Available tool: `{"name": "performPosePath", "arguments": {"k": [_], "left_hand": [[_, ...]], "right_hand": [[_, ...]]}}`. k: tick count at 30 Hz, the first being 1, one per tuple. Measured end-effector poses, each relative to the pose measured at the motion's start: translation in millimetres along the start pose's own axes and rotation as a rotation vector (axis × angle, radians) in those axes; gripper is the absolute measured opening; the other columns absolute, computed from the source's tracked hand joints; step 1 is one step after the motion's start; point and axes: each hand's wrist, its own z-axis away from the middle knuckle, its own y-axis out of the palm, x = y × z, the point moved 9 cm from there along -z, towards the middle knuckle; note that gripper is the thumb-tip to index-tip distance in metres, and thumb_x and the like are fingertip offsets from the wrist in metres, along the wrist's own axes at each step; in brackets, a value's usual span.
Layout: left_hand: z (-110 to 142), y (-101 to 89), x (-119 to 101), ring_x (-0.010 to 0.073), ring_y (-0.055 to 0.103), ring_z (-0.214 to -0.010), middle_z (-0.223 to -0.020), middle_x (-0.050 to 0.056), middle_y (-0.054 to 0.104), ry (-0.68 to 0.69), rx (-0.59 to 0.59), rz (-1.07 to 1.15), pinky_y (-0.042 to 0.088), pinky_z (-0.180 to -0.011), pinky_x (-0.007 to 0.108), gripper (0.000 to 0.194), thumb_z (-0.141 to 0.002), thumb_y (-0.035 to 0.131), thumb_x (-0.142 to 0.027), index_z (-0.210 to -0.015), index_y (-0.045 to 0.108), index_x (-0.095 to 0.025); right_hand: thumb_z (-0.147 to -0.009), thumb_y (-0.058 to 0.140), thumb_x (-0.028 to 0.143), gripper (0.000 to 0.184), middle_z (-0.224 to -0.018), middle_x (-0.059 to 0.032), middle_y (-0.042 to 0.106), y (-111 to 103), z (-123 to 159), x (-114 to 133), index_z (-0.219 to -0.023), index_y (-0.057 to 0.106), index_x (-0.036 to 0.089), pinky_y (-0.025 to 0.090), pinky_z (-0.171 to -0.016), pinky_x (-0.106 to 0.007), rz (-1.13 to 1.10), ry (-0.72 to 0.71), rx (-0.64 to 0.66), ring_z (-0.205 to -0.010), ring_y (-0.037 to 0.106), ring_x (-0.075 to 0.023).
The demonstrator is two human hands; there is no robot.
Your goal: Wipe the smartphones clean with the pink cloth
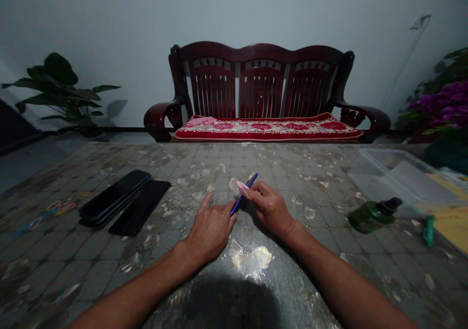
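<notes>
Slender blue pen (237, 205) slants over the grey, flower-patterned bench (278, 165); from here I cannot tell whether it touches. I have its near end pinched in the fingers of my left hand (213, 226), while those of my right hand (271, 206) grip a small pale-pink cloth (242, 188) against its shaft.

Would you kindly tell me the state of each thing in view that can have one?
Blue pen: slanted, lower end at the left hand.
Pink cloth: bunched, pinched in the right hand.
Stacked phones: flat, top screen dark.
Separate black phone: flat, upper face dark.
Clear plastic box: open-topped.
Green bottle: black top on.
Red floral seat cover: spread out.
</notes>
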Motion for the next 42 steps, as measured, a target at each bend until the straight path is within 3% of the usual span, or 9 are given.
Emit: {"name": "performPosePath", "arguments": {"k": [6,14,16,22,25,28,34,37,42], "left_hand": [[0,-0.1,0,0.0269,0.074,-0.098,-0.102,0.011,0.079,-0.001,0.002,0.012,0.026,-0.120,0.055,0.032,-0.100,0.049,-0.025,-0.127,0.063,-0.018],[-2,-2.7,2,0.0257,0.075,-0.095,-0.099,0.011,0.079,0.008,0.012,0.014,0.024,-0.122,0.054,0.030,-0.102,0.044,-0.025,-0.121,0.065,-0.017],[-2,-2.8,3,0.0254,0.075,-0.094,-0.099,0.011,0.079,0.005,0.016,0.004,0.024,-0.121,0.054,0.030,-0.102,0.043,-0.025,-0.120,0.065,-0.017],[-3,-1.5,6,0.0257,0.074,-0.094,-0.099,0.010,0.079,0.013,0.014,0.010,0.025,-0.121,0.054,0.034,-0.103,0.040,-0.030,-0.119,0.066,-0.017],[-4,0.3,9,0.0257,0.074,-0.097,-0.100,0.011,0.079,-0.001,0.011,0.021,0.026,-0.121,0.052,0.037,-0.105,0.036,-0.032,-0.117,0.068,-0.016],[-5,1.9,11,0.0245,0.074,-0.096,-0.101,0.010,0.079,-0.014,0.002,0.030,0.026,-0.121,0.051,0.036,-0.105,0.037,-0.032,-0.121,0.066,-0.018],[-5,3.5,9,0.0248,0.073,-0.099,-0.101,0.009,0.079,-0.015,0.007,0.047,0.024,-0.122,0.052,0.037,-0.105,0.035,-0.032,-0.122,0.066,-0.018],[-4,2.1,8,0.0248,0.074,-0.097,-0.098,0.009,0.079,-0.015,0.014,0.052,0.025,-0.122,0.052,0.040,-0.106,0.034,-0.033,-0.122,0.066,-0.017],[-3,1.5,8,0.0243,0.074,-0.094,-0.092,0.008,0.079,-0.028,0.008,0.016,0.028,-0.121,0.048,0.037,-0.104,0.037,-0.034,-0.114,0.069,-0.018]], "right_hand": [[-0.094,0.049,0.008,0.039,-0.095,-0.0069,0.061,-4,1,-38,-0.124,0.068,0.022,0.049,-0.072,-0.028,0.031,0.203,-0.056,-0.083,0.058,-0.0189],[-0.093,0.049,0.007,0.041,-0.097,-0.0076,0.061,5,-1,9,-0.128,0.065,0.021,0.050,-0.074,-0.028,-0.126,0.022,-0.002,-0.087,0.059,-0.0191],[-0.093,0.050,0.007,0.040,-0.097,-0.0071,0.061,5,-3,10,-0.127,0.065,0.022,0.050,-0.075,-0.028,-0.128,0.009,0.000,-0.087,0.058,-0.0188],[-0.091,0.050,0.005,0.026,-0.087,-0.0052,0.058,-4,-3,-37,-0.096,0.071,0.019,0.047,-0.071,-0.026,-0.079,0.242,-0.102,-0.080,0.057,-0.0176],[-0.091,0.049,0.005,0.024,-0.084,-0.0047,0.057,-8,-1,-41,-0.085,0.068,0.019,0.047,-0.071,-0.026,-0.090,0.269,-0.151,-0.079,0.057,-0.0173],[-0.092,0.049,0.006,0.024,-0.090,-0.0066,0.060,-9,0,-21,-0.093,0.069,0.019,0.049,-0.073,-0.027,-0.118,0.174,-0.171,-0.083,0.058,-0.0179],[-0.096,0.047,0.010,0.047,-0.099,-0.0081,0.064,3,-3,24,-0.141,0.056,0.022,0.051,-0.076,-0.030,-0.084,-0.049,-0.026,-0.087,0.060,-0.0198],[-0.094,0.048,0.007,0.047,-0.097,-0.0074,0.062,3,-4,9,-0.137,0.060,0.023,0.051,-0.074,-0.029,-0.044,0.016,-0.032,-0.086,0.059,-0.0199],[-0.090,0.051,0.005,0.033,-0.095,-0.0075,0.059,-2,-3,-37,-0.111,0.070,0.020,0.049,-0.075,-0.028,-0.035,0.221,-0.098,-0.087,0.058,-0.0198]]}}
